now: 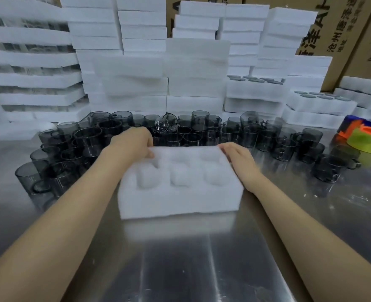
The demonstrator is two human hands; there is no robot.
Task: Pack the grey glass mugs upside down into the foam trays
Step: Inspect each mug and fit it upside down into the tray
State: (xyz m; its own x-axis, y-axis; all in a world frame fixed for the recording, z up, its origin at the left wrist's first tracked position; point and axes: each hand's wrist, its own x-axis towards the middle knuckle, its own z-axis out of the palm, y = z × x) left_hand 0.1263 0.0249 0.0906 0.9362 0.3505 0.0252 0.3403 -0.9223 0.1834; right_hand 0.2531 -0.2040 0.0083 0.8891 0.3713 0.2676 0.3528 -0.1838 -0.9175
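Shiny steel table (180,258), closed at the back by a wall of white foam. Far left: stacks of foam layers (27,79) with glass between them, probably already packed. Next, grey mugs (86,138) crowded in a band across the table, most standing mouth up, so each to be turned over before going in. Probably kept there for a short reach.

Then left hand (132,142), fingers curled over the far left corner of the foam tray (180,199), thumb on its top face. Tray low on the table in the middle, just in front of the mugs, long axis running left to right. Six round pockets in two rows of three, all open upward and empty. Right hand (237,158) gripping the far right corner, a little blurred. Held at both corners probably to set it square.

Further right, filled trays (319,105) showing grey mug bottoms upward, then coloured tape rolls (367,140).
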